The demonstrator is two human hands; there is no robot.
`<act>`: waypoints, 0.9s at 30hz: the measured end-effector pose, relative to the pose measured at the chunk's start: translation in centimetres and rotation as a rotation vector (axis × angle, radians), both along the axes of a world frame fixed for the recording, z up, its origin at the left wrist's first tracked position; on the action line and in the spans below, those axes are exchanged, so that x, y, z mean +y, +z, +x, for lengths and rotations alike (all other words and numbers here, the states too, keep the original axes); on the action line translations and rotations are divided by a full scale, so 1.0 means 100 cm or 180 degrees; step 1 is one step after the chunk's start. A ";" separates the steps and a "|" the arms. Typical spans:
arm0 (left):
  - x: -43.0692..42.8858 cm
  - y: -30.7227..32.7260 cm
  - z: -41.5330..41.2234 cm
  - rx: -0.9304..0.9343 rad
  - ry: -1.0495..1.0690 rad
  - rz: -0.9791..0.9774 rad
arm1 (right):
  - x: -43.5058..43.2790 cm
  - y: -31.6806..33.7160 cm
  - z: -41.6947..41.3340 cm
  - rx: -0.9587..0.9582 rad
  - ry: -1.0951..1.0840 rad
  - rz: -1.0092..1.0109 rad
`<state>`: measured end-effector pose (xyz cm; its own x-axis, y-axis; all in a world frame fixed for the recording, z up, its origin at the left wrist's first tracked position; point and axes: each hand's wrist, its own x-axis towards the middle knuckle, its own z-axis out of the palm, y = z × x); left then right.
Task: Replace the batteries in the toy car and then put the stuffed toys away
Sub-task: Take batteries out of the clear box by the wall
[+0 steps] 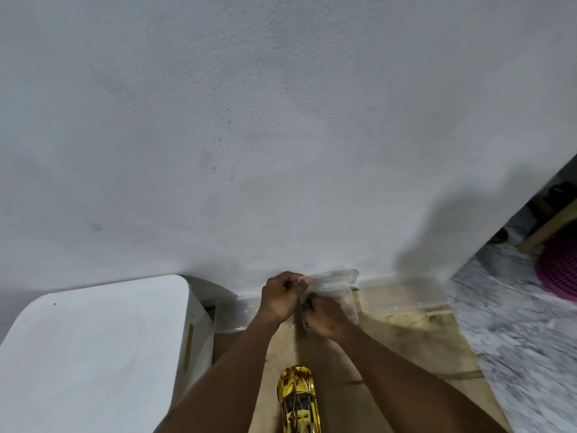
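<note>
A shiny gold toy car [298,398] lies on the wooden table [406,354] near the bottom edge, between my forearms. At the back of the table, against the wall, stands a small clear plastic box [342,303] with its hinged lid [334,278] raised. My left hand [281,296] pinches the left end of that lid. My right hand [324,317] is curled at the box's front left corner, gripping its edge; whether it holds anything else is hidden. No batteries or stuffed toys are in view.
More clear plastic containers sit left [235,315] and right [402,292] of the small box along the wall. A white rounded chair or stool [93,354] stands left of the table. A marbled floor and a pink basket [559,270] lie to the right.
</note>
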<state>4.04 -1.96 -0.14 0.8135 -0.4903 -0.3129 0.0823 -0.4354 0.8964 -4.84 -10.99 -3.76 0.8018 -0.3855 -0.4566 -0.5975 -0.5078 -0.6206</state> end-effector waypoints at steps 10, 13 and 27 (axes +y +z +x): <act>0.002 -0.001 0.000 0.0073 0.0145 -0.0028 | 0.000 0.011 -0.003 -0.0191 0.0311 0.0198; 0.004 -0.002 0.001 0.0143 0.0151 -0.0094 | 0.001 0.005 -0.005 -0.0324 0.0382 0.0014; 0.005 0.000 -0.004 0.0201 0.0307 -0.0337 | 0.005 -0.012 -0.011 -0.1133 0.0242 -0.0635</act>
<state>3.61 -1.41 -0.09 0.8388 -0.4437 -0.3156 0.1768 -0.3262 0.9286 -5.93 -10.50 -4.98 0.9257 -0.3721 -0.0680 -0.3197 -0.6734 -0.6666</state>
